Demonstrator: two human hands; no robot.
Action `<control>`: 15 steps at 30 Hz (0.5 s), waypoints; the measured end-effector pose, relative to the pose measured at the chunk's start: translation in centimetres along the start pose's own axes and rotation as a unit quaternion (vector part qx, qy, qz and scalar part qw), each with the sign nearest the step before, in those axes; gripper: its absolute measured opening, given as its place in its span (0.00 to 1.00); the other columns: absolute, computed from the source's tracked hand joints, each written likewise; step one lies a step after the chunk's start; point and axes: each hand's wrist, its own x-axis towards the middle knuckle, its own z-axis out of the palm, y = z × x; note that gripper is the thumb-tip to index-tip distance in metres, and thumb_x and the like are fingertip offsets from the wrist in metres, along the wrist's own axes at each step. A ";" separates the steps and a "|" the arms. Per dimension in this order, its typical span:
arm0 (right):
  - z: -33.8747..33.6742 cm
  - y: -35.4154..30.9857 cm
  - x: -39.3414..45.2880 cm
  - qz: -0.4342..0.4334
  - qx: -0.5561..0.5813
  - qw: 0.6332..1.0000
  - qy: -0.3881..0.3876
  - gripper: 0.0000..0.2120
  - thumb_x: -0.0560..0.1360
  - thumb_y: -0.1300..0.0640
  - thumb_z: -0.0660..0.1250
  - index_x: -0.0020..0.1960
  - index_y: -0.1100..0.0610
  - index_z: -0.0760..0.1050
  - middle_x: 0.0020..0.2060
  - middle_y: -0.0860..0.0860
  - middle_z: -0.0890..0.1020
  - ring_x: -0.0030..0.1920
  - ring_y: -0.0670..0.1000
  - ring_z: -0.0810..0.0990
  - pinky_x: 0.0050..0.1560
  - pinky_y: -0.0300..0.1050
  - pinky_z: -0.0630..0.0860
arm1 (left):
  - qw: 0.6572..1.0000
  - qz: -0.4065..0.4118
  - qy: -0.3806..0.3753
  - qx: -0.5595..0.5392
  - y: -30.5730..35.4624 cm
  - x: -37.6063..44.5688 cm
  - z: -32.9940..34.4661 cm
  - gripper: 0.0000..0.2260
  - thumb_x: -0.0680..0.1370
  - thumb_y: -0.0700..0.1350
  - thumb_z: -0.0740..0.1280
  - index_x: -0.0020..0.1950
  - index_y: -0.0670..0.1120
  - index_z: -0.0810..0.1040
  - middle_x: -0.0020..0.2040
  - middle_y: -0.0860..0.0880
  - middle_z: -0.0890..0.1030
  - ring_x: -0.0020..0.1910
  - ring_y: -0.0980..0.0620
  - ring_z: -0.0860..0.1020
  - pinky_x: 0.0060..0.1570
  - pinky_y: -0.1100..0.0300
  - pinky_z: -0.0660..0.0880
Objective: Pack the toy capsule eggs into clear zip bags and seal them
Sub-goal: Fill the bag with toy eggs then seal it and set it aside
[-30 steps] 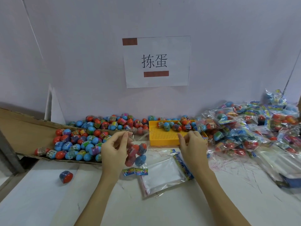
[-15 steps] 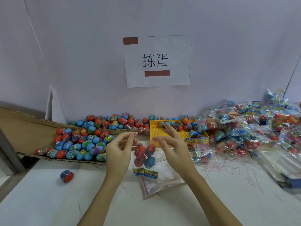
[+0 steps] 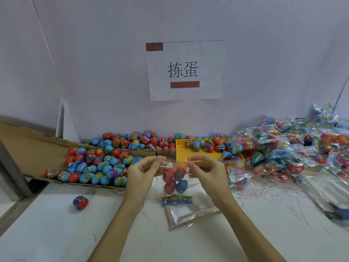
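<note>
Here you are holding one clear zip bag [image 3: 174, 181] up above the white table [image 3: 56, 233], your left hand [image 3: 143, 172] and right hand [image 3: 204, 170] each pinching its top edge, about to seal it, it seems. Four capsule eggs [image 3: 171, 174] are sitting inside it: two red, two blue. Many sealed bags [image 3: 287, 156] are piling up at your right, too many to count. Dozens of loose eggs [image 3: 98, 165] are waiting on the cardboard tray [image 3: 28, 148], a few in the yellow tray [image 3: 190, 154], one stray egg [image 3: 80, 202] beside you, and empty bags [image 3: 188, 212] lying beneath, so much is left
</note>
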 end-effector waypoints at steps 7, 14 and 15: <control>-0.3 0.4 0.4 0.000 -0.010 1.000 -0.013 0.02 0.77 0.57 0.74 0.48 0.52 0.86 0.40 0.46 0.87 0.43 0.47 0.85 0.47 0.44 0.84 | 1.000 -0.020 -0.008 -0.008 0.2 0.1 -0.2 0.06 0.80 0.40 0.70 0.55 0.41 0.85 0.47 0.45 0.88 0.45 0.45 0.87 0.43 0.62 0.83; -0.4 0.5 0.5 0.024 0.009 1.000 -0.001 0.05 0.76 0.55 0.75 0.52 0.53 0.84 0.43 0.47 0.87 0.46 0.47 0.86 0.49 0.46 0.84 | 1.000 -0.010 -0.020 -0.004 0.1 0.1 -0.5 0.06 0.81 0.40 0.69 0.53 0.42 0.85 0.47 0.45 0.88 0.45 0.45 0.87 0.43 0.61 0.83; -0.4 0.5 0.5 0.035 0.022 0.999 -0.009 0.08 0.76 0.54 0.75 0.55 0.52 0.83 0.45 0.47 0.87 0.48 0.47 0.86 0.50 0.46 0.84 | 1.000 -0.007 -0.024 -0.002 0.1 0.1 -0.5 0.06 0.81 0.40 0.68 0.53 0.42 0.85 0.47 0.45 0.88 0.45 0.46 0.87 0.43 0.62 0.83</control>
